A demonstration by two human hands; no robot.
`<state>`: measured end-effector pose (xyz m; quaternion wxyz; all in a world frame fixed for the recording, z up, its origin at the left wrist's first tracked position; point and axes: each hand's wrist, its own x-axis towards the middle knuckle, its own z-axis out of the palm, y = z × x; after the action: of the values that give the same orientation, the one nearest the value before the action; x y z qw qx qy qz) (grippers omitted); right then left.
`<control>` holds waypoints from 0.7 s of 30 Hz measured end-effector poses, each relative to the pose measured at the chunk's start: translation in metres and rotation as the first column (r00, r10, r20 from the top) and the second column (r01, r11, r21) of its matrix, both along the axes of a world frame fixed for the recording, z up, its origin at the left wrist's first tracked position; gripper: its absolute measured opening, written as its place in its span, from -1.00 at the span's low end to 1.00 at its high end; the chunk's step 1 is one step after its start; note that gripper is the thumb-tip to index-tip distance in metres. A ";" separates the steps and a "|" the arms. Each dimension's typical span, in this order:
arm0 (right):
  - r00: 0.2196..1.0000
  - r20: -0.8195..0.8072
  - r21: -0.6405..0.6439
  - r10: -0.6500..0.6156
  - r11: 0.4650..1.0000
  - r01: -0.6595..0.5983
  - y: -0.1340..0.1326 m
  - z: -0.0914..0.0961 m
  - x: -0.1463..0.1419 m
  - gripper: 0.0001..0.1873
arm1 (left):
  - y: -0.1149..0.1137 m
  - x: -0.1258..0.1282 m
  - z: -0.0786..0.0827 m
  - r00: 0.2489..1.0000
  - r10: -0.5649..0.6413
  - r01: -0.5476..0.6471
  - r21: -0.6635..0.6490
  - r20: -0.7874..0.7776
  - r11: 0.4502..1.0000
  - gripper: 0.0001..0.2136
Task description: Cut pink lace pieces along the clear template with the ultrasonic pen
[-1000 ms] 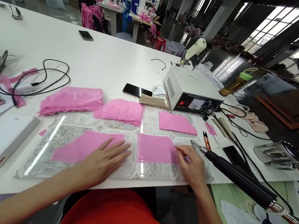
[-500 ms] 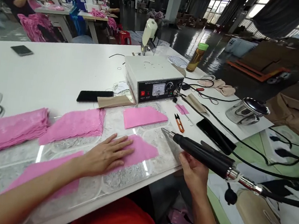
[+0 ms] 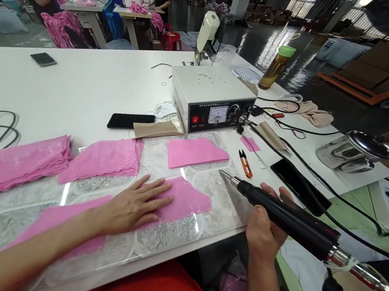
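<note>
My left hand (image 3: pixel 139 203) lies flat, fingers spread, on a pink fabric piece (image 3: pixel 189 199) over the clear, patterned plastic template (image 3: pixel 156 241). In my right hand (image 3: pixel 265 229) is a black ultrasonic handpiece (image 3: pixel 285 210), gripped from below near its middle. Its pointed metal tip reaches left, above the template and just right of the pink piece. Another pink piece (image 3: pixel 68 225) is partly hidden under my left forearm. A flat pink stack (image 3: pixel 197 152) sits beyond my left hand. Two lacy pink stacks, one in the middle (image 3: pixel 106 159) and one farther left (image 3: pixel 18 168), lie beside it.
A white control box (image 3: pixel 216 97) feeds the handpiece cable. Orange thread snips (image 3: pixel 246 164), a black phone (image 3: pixel 297 186), a metal-lidded jar (image 3: pixel 353 152) and a green-capped bottle (image 3: pixel 277 68) stand or lie to the right. Another phone (image 3: pixel 130 121) lies left of the box. Co-workers sit at sewing machines behind.
The view has shifted slightly. My right hand now wraps the handpiece more visibly, fingers showing on its far side. My left hand stays on the pink piece.
</note>
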<state>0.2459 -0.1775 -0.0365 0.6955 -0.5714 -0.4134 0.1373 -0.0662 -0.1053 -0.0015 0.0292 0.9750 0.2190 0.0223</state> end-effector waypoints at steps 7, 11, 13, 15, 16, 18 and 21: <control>0.972 -0.229 0.172 0.057 0.985 -0.017 0.021 0.005 -0.006 -0.53 | 0.003 0.006 0.006 0.999 -0.031 0.032 -0.047 0.021 0.998 -0.53; 0.957 -0.290 0.218 -0.019 0.972 0.085 0.037 0.015 -0.009 -0.66 | 0.013 0.032 0.008 0.992 -0.122 0.126 -0.131 0.034 0.983 -0.55; 0.963 -0.260 0.194 -0.071 0.973 0.124 0.040 0.019 -0.006 -0.71 | 0.017 0.048 0.006 0.986 -0.156 0.164 -0.187 0.056 0.969 -0.55; 0.964 -0.257 0.190 -0.068 0.974 0.120 0.036 0.022 0.000 -0.73 | 0.021 0.060 0.003 0.982 -0.173 0.187 -0.232 0.081 0.955 -0.54; 0.962 -0.271 0.199 -0.045 0.975 0.102 0.032 0.023 0.003 -0.75 | 0.022 0.065 0.001 0.980 -0.179 0.196 -0.246 0.091 0.949 -0.54; 0.958 -0.285 0.219 0.009 0.974 0.056 0.022 0.026 0.007 -0.77 | 0.023 0.069 -0.004 0.976 -0.189 0.211 -0.260 0.106 0.942 -0.54; 0.971 -0.234 0.201 0.057 0.979 -0.009 0.006 0.032 0.009 -0.76 | 0.023 0.070 -0.008 0.975 -0.192 0.216 -0.269 0.115 0.938 -0.54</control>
<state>0.2553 -0.1719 -0.0042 0.7913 -0.4714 -0.3481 0.1744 0.0037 -0.0827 -0.0093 0.1786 0.9766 0.1162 0.0303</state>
